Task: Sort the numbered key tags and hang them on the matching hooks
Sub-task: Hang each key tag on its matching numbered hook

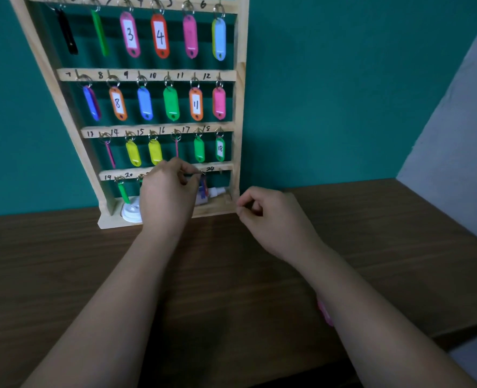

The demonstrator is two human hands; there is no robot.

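Note:
A wooden key rack (240,113) leans against the teal wall, with four numbered rows of hooks. Coloured key tags hang on most hooks, such as pink tag 3 (130,34), orange tag 4 (160,36) and green tag 18 (220,149). My left hand (167,191) is raised at the bottom row and pinches the ring of a blue-purple tag (203,189) by a hook left of the number 24. My right hand (268,217) hovers to the right of the rack's foot, fingers loosely curled and holding nothing. A pink tag (325,313) lies on the table, partly hidden behind my right forearm.
The rack stands on a dark wooden table (64,275). A white round lid (129,212) and a small white bottle (216,191) lie on the rack's bottom shelf. A pale wall (455,135) closes off the right side.

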